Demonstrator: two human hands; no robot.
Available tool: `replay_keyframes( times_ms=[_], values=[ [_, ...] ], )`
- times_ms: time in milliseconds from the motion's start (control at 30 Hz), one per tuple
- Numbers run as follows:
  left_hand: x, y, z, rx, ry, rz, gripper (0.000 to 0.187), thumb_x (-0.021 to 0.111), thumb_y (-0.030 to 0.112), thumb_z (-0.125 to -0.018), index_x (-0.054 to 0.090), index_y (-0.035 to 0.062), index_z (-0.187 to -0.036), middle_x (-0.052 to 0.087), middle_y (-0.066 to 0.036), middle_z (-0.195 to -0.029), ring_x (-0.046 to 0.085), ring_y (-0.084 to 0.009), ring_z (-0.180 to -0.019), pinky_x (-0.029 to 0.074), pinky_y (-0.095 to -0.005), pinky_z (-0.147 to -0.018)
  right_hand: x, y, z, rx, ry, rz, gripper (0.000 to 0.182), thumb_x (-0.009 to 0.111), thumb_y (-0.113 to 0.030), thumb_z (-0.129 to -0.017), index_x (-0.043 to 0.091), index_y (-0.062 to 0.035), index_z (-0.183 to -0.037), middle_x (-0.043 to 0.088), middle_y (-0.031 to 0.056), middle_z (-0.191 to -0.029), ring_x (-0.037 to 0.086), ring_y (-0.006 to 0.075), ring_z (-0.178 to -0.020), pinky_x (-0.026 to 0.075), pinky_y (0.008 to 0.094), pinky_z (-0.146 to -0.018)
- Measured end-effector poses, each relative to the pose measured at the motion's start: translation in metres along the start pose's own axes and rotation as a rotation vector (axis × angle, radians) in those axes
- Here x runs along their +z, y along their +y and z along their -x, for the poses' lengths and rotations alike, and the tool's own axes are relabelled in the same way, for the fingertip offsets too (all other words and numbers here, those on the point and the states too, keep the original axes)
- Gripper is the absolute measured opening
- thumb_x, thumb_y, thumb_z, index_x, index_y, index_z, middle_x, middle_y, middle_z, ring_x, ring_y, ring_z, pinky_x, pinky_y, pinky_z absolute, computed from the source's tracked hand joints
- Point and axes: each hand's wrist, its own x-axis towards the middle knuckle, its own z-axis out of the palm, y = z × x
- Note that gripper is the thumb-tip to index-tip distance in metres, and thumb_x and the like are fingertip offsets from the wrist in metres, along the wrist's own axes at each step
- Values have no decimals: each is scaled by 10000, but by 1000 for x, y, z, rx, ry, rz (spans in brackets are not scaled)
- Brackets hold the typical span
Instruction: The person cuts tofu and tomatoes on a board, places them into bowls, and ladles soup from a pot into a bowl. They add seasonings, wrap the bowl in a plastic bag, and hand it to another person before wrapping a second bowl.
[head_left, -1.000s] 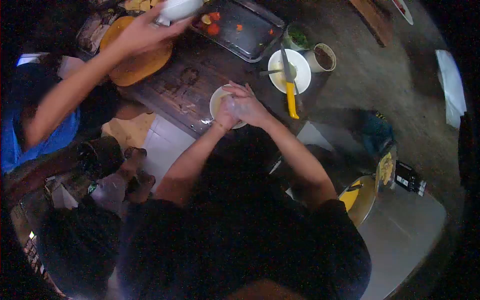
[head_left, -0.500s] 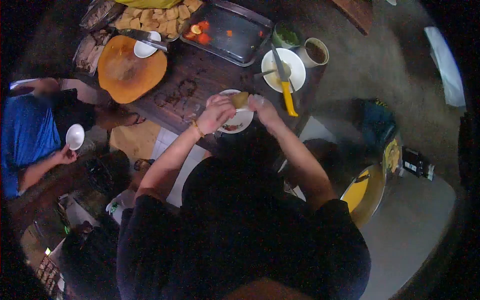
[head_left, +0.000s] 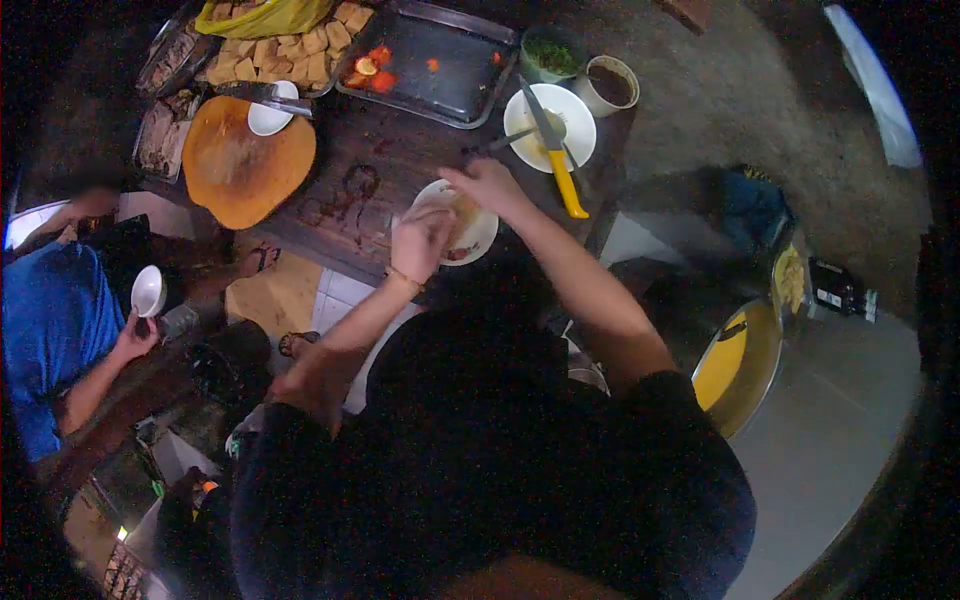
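A white bowl (head_left: 486, 232) stands at the near edge of the dark wooden table, with a pale yellowish-brown food piece (head_left: 464, 212) showing inside. My left hand (head_left: 422, 240), blurred by motion, reaches over the bowl's left side, its fingertips near the food. Across the bowl's far right rim lies my right hand (head_left: 490, 190), fingers stretched out and apart with nothing seen in them. Beyond it, a yellow-handled knife (head_left: 564, 180) and a spoon rest across a white plate (head_left: 585, 122).
A round cutting board (head_left: 245, 165) carries a cleaver (head_left: 262, 96) and a small bowl (head_left: 272, 118). Behind are tofu pieces (head_left: 290, 55), a metal tray (head_left: 440, 65) and two cups. At left, a person in blue (head_left: 60, 330) holds a white bowl (head_left: 149, 290). A pot (head_left: 755, 385) with yellow liquid stands right.
The brownish piece held between both hands is now in the bowl. My left hand has moved down and toward me; my right hand has moved left and away. The view has shifted slightly.
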Motion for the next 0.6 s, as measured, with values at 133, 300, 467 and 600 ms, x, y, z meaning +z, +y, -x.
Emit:
replay_keyframes(
  times_ms=[133,300,467,600],
  values=[
    [49,-32,18,-723,201,1013,336,488,304,-856,590,20,-1004,596,-65,-953,555,-152,-810,436,-272,-686,26,1,60,420,-297,-633,451,541,-513,-776,585,-68,-835,569,66,-557,545,153,-461,406,281,-408],
    [27,17,6,-872,298,1032,545,402,481,-862,582,-1,-1040,592,-95,-992,540,-140,-887,417,-256,-775,37,-24,83,437,-126,-1138,242,554,-336,-835,521,-105,-771,426,-45,-544,361,52,-407,236,194,-352],
    [14,1,3,-726,156,1381,549,350,487,-879,582,12,-1025,598,-79,-1011,550,-166,-926,395,-272,-840,3,9,72,376,-428,-1042,138,597,-215,-796,543,-122,-709,451,-35,-581,380,55,-449,254,199,-387],
    [18,-32,10,-669,16,1475,430,358,381,-889,594,44,-1014,597,-73,-1033,514,-197,-1002,350,-297,-890,-10,22,50,-149,-170,-298,100,595,-150,-780,555,-69,-737,499,14,-595,500,144,-540,387,253,-494]
  ],
)
